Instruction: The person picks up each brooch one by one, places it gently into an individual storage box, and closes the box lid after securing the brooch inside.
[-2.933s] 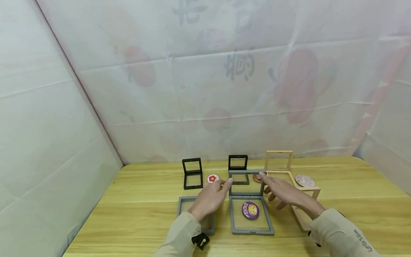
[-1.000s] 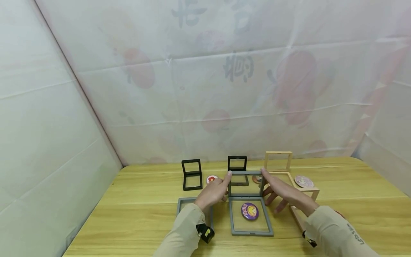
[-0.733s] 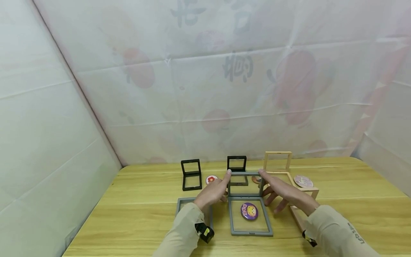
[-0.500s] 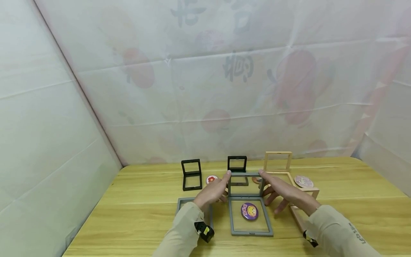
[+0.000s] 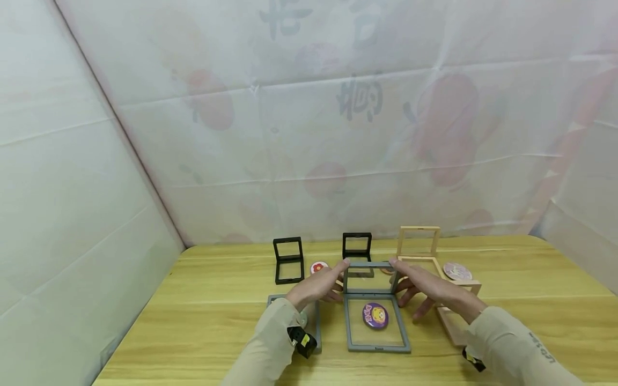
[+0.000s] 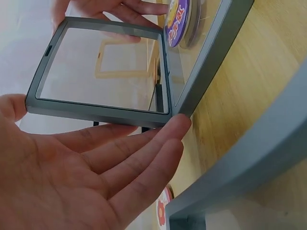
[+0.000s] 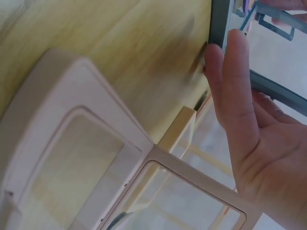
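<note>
A grey display frame [image 5: 379, 349] with clear film panes lies unfolded on the table. A purple button badge [image 5: 375, 316] with a yellow cartoon face rests on its lower pane. The lid [image 6: 96, 112] stands up from the hinge, leaning toward the person. At the lid's left side is my left hand [image 5: 314, 289], thumb on the top corner and long fingers extended along the edge, fingertips by the hinge. My right hand [image 5: 432, 287] mirrors it on the right, thumb at the other top corner. Its straight fingers [image 7: 237, 81] touch the frame's side.
A second grey frame [image 5: 318, 332] lies partly under the left forearm, a pale round piece [image 5: 303, 320] on it. Two small black frames [image 5: 289, 260] and beige frames [image 5: 419, 229] stand open behind and to the right. A flower badge [image 5: 318, 267] and a pinkish badge [image 5: 457, 271] lie nearby.
Both hands have come in against the lid's sides, thumbs at its top corners. The lid's top edge has tipped down toward the person. The purple badge stays in place.
</note>
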The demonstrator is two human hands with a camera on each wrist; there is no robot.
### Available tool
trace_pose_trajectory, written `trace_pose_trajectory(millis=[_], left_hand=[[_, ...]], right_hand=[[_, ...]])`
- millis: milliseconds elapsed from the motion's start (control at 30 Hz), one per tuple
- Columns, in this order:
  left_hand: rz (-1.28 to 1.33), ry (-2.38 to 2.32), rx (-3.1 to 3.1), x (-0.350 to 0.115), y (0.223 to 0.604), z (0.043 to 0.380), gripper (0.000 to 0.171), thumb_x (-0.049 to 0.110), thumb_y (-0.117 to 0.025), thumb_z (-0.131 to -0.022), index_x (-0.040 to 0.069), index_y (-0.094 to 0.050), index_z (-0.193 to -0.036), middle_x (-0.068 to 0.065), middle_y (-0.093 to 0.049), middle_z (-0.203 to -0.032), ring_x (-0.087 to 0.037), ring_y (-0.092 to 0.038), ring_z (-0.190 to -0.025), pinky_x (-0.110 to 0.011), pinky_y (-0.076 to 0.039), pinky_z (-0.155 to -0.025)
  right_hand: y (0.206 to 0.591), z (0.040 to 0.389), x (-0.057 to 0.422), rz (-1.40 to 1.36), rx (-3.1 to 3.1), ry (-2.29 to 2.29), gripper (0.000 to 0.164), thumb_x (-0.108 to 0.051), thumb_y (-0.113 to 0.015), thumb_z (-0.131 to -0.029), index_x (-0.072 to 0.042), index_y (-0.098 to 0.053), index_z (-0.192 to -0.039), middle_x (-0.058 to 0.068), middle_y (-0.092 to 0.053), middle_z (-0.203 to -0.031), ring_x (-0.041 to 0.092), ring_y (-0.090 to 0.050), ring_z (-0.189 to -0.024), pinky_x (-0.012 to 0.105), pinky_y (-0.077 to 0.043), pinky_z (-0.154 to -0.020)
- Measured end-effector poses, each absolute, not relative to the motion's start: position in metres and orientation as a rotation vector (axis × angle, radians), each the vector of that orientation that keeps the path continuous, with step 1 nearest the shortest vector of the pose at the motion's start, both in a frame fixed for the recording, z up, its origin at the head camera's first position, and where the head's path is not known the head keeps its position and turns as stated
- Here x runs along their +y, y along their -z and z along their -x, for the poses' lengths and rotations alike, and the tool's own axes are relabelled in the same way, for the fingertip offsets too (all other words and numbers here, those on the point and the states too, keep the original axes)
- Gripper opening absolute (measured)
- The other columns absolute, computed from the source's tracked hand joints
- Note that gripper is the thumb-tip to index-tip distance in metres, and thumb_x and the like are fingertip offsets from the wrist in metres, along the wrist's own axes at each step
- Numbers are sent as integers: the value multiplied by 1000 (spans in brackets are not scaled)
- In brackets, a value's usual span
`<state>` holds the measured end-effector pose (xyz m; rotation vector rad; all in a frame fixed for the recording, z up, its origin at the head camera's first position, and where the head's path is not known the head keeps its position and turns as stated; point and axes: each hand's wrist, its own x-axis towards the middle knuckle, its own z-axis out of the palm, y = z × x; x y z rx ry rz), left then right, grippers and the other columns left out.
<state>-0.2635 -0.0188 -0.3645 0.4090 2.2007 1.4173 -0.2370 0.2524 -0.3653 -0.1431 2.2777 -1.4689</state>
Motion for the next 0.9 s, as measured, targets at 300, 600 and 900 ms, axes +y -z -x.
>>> trace_pose_trajectory(millis=[300,600,900], left_hand=[[-511,-1327,2244,-25,368,263,80,64,-32,-104,-2,-50,-145,-22,-62,-133,-33,-69,-104,-49,-52,-94],[-565,-1190,2289,-28,366,260,83,68,-28,-103,3,-47,-150,-17,-58,-140,-32,-59,-124,-51,-38,-111],[-574,-1112,2271,-32,367,260,82,71,-26,-101,10,-41,-156,-13,-51,-149,-32,-52,-132,-53,-34,-113]], right_hand=[[368,237,258,245,2223,1469,79,-51,-31,-108,17,-29,-148,37,-50,-137,33,-62,-104,52,-60,-66],[371,234,263,288,2181,1469,75,-48,-30,-109,15,-29,-149,42,-39,-144,31,-59,-107,53,-60,-68],[372,233,265,327,2163,1450,70,-45,-30,-109,11,-25,-151,42,-26,-150,31,-61,-99,51,-60,-69]])
